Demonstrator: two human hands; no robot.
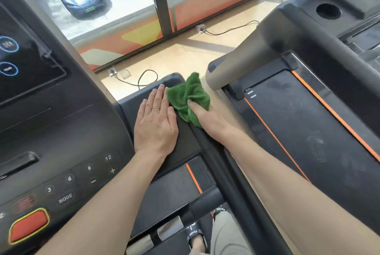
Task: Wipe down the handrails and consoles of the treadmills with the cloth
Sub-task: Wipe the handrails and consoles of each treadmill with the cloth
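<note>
A crumpled green cloth (pixel 188 96) is held in my right hand (pixel 207 115), thumb on top and fingers curled under it. My left hand (pixel 155 123) is stretched out flat, fingers straight, just left of the cloth, its fingertips touching the cloth's edge. Both hands hover over the black front cover (pixel 144 98) of the treadmill I stand on. Its console (pixel 67 147) fills the left side, with a dark screen, number buttons and a red stop button (pixel 28 227). A black handrail (pixel 207 201) runs below my right forearm.
A second treadmill (pixel 304 110) with orange-edged belt stands on the right, its grey upright (pixel 238 59) and cup holder (pixel 328 10) above. Cables and floor sockets (pixel 144 78) lie on the wooden floor by the window. My sandalled feet (pixel 195 236) show at the bottom.
</note>
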